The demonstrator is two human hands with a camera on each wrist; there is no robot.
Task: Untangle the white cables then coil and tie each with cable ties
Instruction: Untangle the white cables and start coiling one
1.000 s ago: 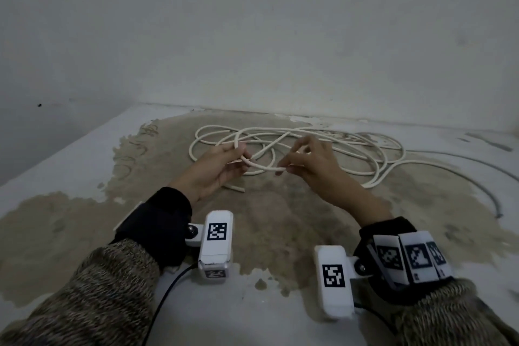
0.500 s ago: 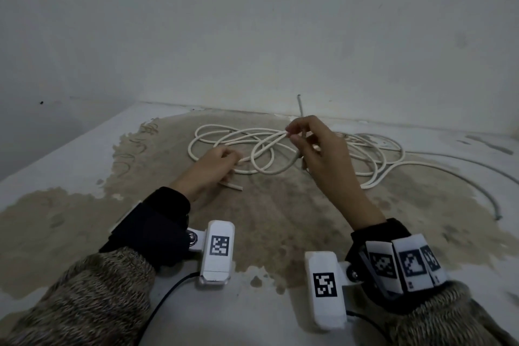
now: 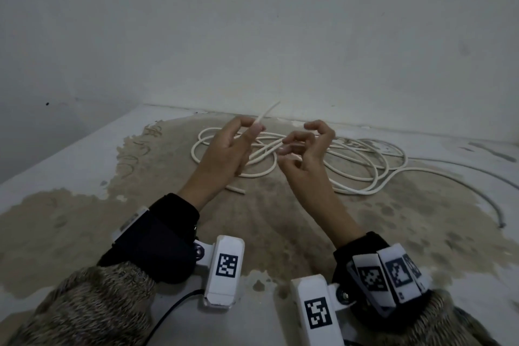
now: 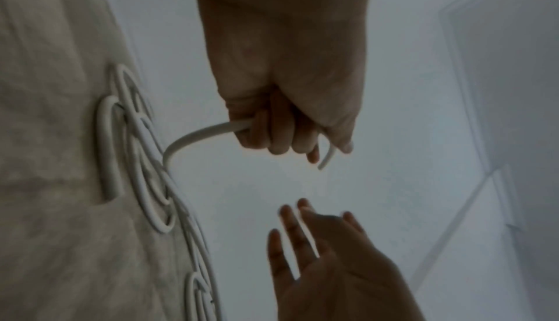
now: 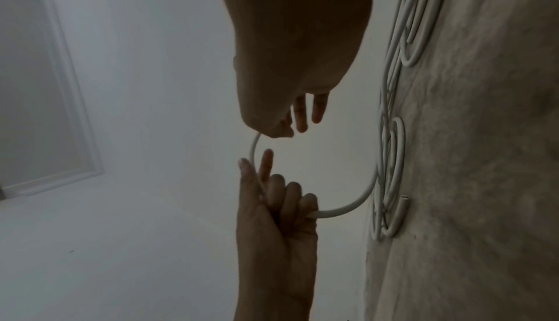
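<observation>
A tangle of white cables (image 3: 351, 166) lies in loose loops on a stained surface near the wall. My left hand (image 3: 250, 129) is raised above the left loops and grips one cable close to its end. The free end (image 3: 269, 111) sticks up past the fingers. In the left wrist view the left hand (image 4: 287, 139) curls round that cable (image 4: 199, 134), which arcs down to the pile. My right hand (image 3: 297, 140) hovers just right of it, fingers loosely bent, holding nothing. In the left wrist view the right hand's fingers (image 4: 290, 221) are spread.
Another cut cable end (image 3: 236, 189) lies on the surface under my left wrist. A greyer cable (image 3: 477, 194) runs off to the right and ends near the edge. The wall (image 3: 252, 50) stands close behind the pile. A black cord (image 3: 168, 314) trails from the left wrist camera.
The right hand lifted a cable end out of the loops and then let it go. The left hand rose from the surface and now grips that end.
</observation>
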